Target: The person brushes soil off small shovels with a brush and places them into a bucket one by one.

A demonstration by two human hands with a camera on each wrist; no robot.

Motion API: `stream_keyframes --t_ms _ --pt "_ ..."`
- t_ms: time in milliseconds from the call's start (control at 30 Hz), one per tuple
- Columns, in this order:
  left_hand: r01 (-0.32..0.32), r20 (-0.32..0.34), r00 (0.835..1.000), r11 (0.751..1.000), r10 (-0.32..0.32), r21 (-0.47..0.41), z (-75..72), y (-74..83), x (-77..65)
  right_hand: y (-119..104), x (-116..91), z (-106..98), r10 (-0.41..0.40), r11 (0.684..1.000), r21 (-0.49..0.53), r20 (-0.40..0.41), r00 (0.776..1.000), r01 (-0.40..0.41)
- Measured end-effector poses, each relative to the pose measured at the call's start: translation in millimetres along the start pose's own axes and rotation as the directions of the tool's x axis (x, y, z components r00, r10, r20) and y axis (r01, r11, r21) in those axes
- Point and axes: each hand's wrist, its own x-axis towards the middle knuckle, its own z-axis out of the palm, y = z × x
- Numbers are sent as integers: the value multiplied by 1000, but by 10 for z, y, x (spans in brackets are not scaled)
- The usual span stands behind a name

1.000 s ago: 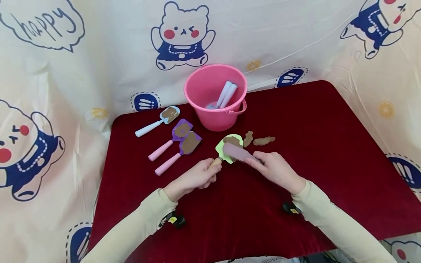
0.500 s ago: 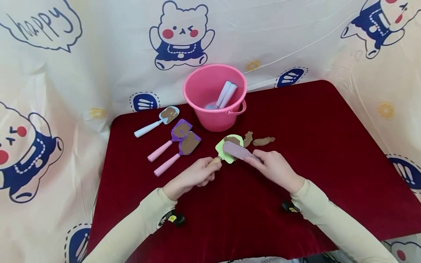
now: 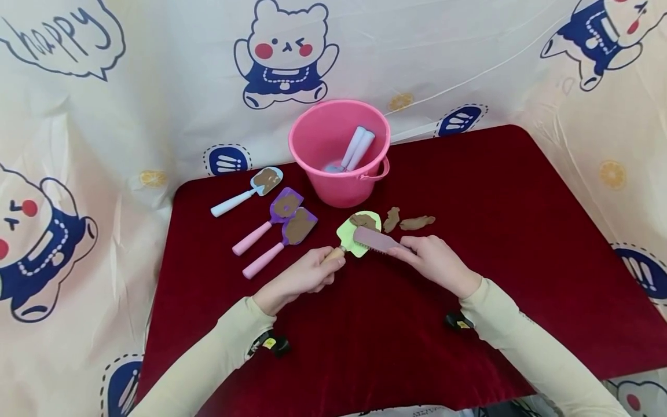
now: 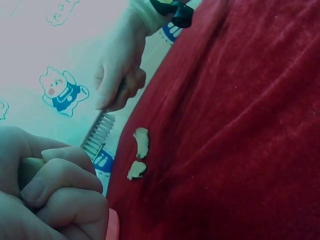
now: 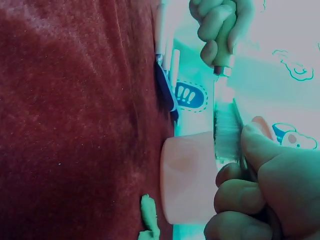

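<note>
In the head view my left hand grips the wooden handle of a small trowel with a light green blade. Brown clay-like stuff covers the far part of that blade. My right hand holds a brush with a mauve back, its bristles facing down at the blade. In the right wrist view the bristles stand against or very near the blade; exact contact is hard to tell. The left wrist view has the blade hidden behind my left fingers.
Two brown clumps lie right of the trowel on the red cloth. A pink bucket behind holds two pale-handled tools. At left lie a blue trowel and two purple shovels, all bearing brown stuff.
The trowel has shifted slightly left with my left hand, while the brush stays nearly in place. More bare green shows on the blade's near part than before.
</note>
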Motion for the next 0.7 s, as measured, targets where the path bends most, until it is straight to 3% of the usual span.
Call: stream_keyframes --t_ms 233,500,700 --pt "8 -20 1000 1000 -8 -23 -7 48 -13 -46 -38 -20 -129 987 -94 -11 992 128" --pt "-10 6 1000 1000 10 17 -29 49 -45 -21 -19 -80 -32 992 -127 -50 998 26" --pt "20 -8 1000 1000 -20 -20 -12 53 -34 -82 -35 -61 -58 993 -104 -51 997 53"
